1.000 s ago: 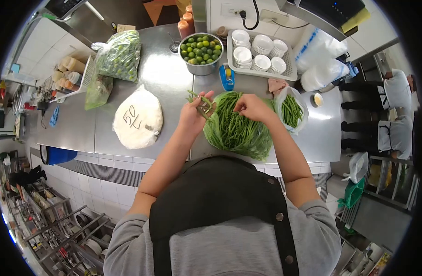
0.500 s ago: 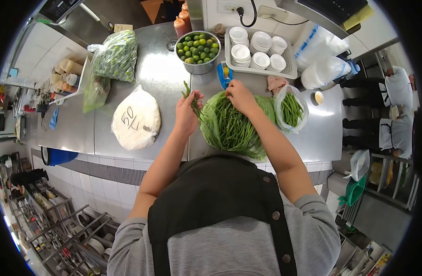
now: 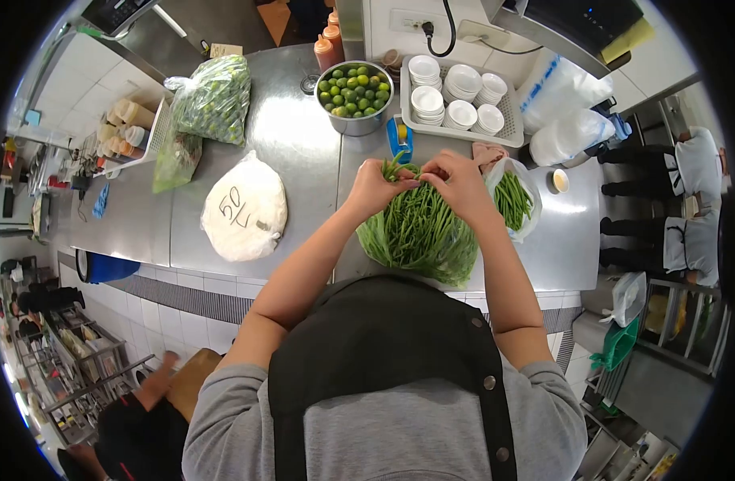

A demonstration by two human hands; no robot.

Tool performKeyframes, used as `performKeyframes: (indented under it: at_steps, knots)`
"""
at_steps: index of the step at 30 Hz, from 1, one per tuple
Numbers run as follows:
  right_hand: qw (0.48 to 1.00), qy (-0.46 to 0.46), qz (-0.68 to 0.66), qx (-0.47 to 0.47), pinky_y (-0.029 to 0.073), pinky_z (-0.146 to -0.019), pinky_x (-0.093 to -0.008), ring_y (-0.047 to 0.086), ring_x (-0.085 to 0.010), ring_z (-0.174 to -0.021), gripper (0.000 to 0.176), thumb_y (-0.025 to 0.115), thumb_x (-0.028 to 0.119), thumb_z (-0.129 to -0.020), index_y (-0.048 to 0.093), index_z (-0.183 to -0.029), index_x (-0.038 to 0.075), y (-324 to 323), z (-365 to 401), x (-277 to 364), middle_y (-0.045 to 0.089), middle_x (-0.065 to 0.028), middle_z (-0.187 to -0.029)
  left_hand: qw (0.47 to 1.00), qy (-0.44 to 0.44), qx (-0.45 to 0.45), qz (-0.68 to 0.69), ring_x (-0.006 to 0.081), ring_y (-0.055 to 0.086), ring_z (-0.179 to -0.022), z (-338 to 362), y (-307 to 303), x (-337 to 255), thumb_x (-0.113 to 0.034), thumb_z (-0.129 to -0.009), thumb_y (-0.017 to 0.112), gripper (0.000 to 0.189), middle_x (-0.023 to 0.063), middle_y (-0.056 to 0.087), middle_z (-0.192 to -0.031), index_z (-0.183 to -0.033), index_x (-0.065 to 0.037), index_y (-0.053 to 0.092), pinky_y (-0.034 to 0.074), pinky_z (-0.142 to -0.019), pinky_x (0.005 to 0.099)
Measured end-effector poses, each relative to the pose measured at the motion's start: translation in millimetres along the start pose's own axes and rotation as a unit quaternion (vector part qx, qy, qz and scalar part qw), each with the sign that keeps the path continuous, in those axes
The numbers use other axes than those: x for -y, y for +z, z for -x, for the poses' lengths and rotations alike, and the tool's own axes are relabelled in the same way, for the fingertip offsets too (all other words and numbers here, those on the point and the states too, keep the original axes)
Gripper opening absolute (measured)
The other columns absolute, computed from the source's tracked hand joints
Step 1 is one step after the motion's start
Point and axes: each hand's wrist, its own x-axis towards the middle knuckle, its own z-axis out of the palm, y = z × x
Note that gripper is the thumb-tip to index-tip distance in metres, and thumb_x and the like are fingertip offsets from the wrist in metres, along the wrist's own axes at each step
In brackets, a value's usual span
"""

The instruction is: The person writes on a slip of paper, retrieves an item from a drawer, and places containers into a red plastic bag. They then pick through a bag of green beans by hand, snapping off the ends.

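Note:
Green beans (image 3: 420, 228) fill a large open green plastic bag in front of me. Over the bag's far side, my left hand (image 3: 377, 188) is closed on a few green beans (image 3: 396, 170). My right hand (image 3: 456, 186) is beside it, fingertips pinched together close to the left fingers; whether a bean is between them is too small to tell. A smaller clear bag of green beans (image 3: 512, 200) stands right of the large one. Left of my arms lies a white round bag marked "50" (image 3: 243, 210).
A metal pot of limes (image 3: 354, 100), a blue tape dispenser (image 3: 399, 141) and a tray (image 3: 505, 135) of stacked white cups are behind the beans. Bagged green produce (image 3: 214, 100) lies at the back left. A person in dark clothes (image 3: 143, 433) is behind me at the lower left; others stand far right.
My left hand has moved right, from beside the large bag to over it, meeting my right hand, which shifted slightly right. A person has appeared at the lower left.

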Motion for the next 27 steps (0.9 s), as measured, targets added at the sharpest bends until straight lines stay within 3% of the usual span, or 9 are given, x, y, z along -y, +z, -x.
performKeyframes:
  at_steps: [6,7,11,14,15,18,19,22,27]
  knots:
    - [0.999,-0.003,0.019,-0.029,0.044,-0.065,-0.0368,0.059,-0.0276,-0.072,0.012,0.068,0.008,-0.087,0.065,-0.090,-0.003,4.5,3.3,-3.2,0.061,-0.0144,-0.083,0.999,0.045,-0.031,0.007,0.0078,0.062,-0.068,5.5,2.9,12.6,-0.014,-0.078,0.086,0.022,0.0064,0.074,-0.078,-0.088,0.002,0.077,0.052,-0.064,0.0275]
    - [0.999,0.014,0.010,-0.043,0.044,-0.064,-0.0317,0.059,-0.0205,-0.070,0.010,0.068,0.008,-0.089,0.066,-0.089,-0.002,9.1,4.1,-7.2,0.063,-0.0096,-0.079,0.999,0.029,-0.035,0.014,0.0081,0.063,-0.070,10.0,3.8,10.6,-0.013,-0.079,0.085,0.020,0.0059,0.074,-0.078,-0.087,0.002,0.077,0.052,-0.065,0.0270]
    - [0.914,0.101,-0.392,0.000,0.046,-0.067,-0.0224,0.057,-0.0064,-0.071,0.008,0.069,0.009,-0.092,0.069,-0.089,0.001,18.0,12.6,-5.6,0.064,0.0006,-0.077,0.995,0.043,-0.044,0.079,0.0077,0.065,-0.073,13.7,13.1,25.9,-0.011,-0.082,0.082,0.017,0.0055,0.075,-0.082,-0.091,0.002,0.077,0.053,-0.067,0.0261]
    - [0.941,0.133,-0.312,-0.022,0.047,-0.068,-0.0230,0.060,-0.0074,-0.073,0.006,0.069,0.006,-0.091,0.069,-0.089,0.000,19.1,17.2,-6.7,0.067,-0.0021,-0.081,0.993,0.011,-0.081,0.085,0.0078,0.066,-0.075,16.8,5.9,20.6,-0.010,-0.083,0.081,0.017,0.0045,0.075,-0.085,-0.095,0.002,0.077,0.053,-0.067,0.0251]
    - [0.959,0.138,-0.248,0.010,0.050,-0.071,-0.0253,0.064,-0.0097,-0.079,0.007,0.071,0.003,-0.088,0.071,-0.093,-0.001,20.4,19.2,-12.5,0.070,-0.0044,-0.084,0.985,0.052,-0.092,0.140,0.0046,0.061,-0.067,15.1,3.4,19.2,-0.010,-0.086,0.078,0.015,0.0027,0.074,-0.081,-0.097,0.000,0.076,0.047,-0.059,0.0211]
    - [0.967,0.120,-0.125,0.189,0.052,-0.075,-0.0280,0.066,-0.0122,-0.084,0.016,0.071,0.003,-0.087,0.072,-0.102,-0.002,23.8,24.7,-42.7,0.073,-0.0059,-0.088,0.930,-0.085,-0.116,0.339,0.0011,0.050,-0.057,11.6,-10.0,6.3,-0.012,-0.089,0.075,0.013,0.0019,0.073,-0.080,-0.098,-0.003,0.076,0.037,-0.049,0.0187]
    - [0.963,0.127,-0.115,0.206,0.052,-0.077,-0.0297,0.066,-0.0137,-0.084,0.025,0.072,0.005,-0.086,0.072,-0.110,-0.001,24.2,26.1,-48.6,0.073,-0.0059,-0.092,0.920,-0.064,-0.130,0.365,-0.0003,0.039,-0.051,11.2,-12.0,4.9,-0.015,-0.091,0.074,0.015,0.0007,0.072,-0.081,-0.102,-0.005,0.074,0.027,-0.045,0.0190]
    - [0.966,0.123,-0.186,0.135,0.053,-0.080,-0.0276,0.065,-0.0123,-0.092,0.023,0.070,0.008,-0.090,0.071,-0.111,-0.001,17.5,18.1,-19.1,0.071,-0.0069,-0.096,0.912,-0.040,-0.151,0.380,-0.0004,0.034,-0.049,9.9,-23.5,7.7,-0.016,-0.092,0.075,0.017,0.0017,0.071,-0.085,-0.104,-0.005,0.073,0.025,-0.044,0.0191]
    - [0.970,0.120,-0.204,0.061,0.052,-0.074,-0.0276,0.063,-0.0103,-0.079,0.020,0.073,0.015,-0.090,0.072,-0.105,0.001,26.4,5.5,14.0,0.071,-0.0030,-0.089,0.896,-0.023,-0.127,0.425,-0.0016,0.034,-0.051,18.5,-30.8,-4.1,-0.014,-0.091,0.075,0.023,0.0045,0.070,-0.096,-0.110,-0.001,0.069,0.024,-0.045,0.0180]
